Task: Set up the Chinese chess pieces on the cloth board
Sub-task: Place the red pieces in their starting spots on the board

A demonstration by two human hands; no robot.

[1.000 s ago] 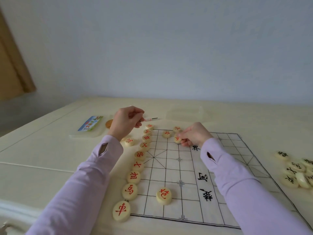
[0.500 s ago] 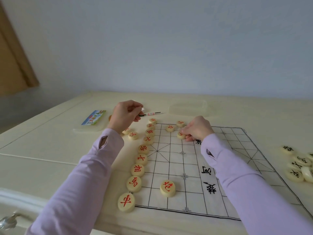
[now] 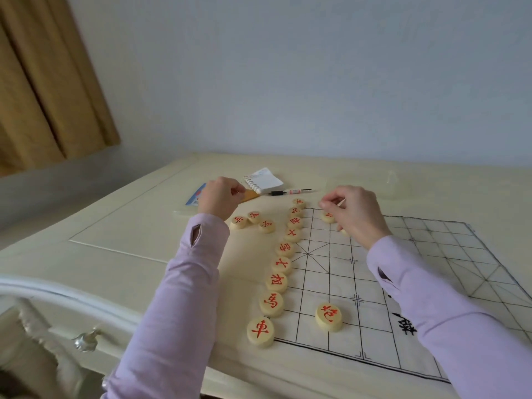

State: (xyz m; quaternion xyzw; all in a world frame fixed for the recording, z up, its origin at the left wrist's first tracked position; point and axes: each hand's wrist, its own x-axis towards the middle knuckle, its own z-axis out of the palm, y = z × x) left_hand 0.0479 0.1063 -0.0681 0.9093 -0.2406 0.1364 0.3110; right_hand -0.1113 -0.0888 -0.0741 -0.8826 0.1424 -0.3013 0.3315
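Observation:
The white cloth board (image 3: 431, 254) lies on a cream table. Cream round pieces with red characters run in a column (image 3: 280, 282) along the board's left edge, from the near corner to the far corner. One red piece (image 3: 328, 316) stands alone on the near grid. Three more red pieces (image 3: 254, 218) lie off the board to the left. My left hand (image 3: 218, 201) hovers behind them with fingers curled; what it holds is hidden. My right hand (image 3: 355, 213) is over the board's far left part and pinches a pale piece edge-on, above another red piece (image 3: 328, 216).
A spiral notepad (image 3: 263, 184) and a pen (image 3: 290, 192) lie beyond the board. An orange object (image 3: 250, 195) and a coloured card (image 3: 195, 197) sit by my left hand. A clear plastic box (image 3: 394, 182) stands at the far right. A curtain (image 3: 43, 82) hangs at the left.
My right hand has lifted off the board point and moved toward the far edge. My left hand has shifted left. The view has swung left, and the black pieces at the right are out of sight.

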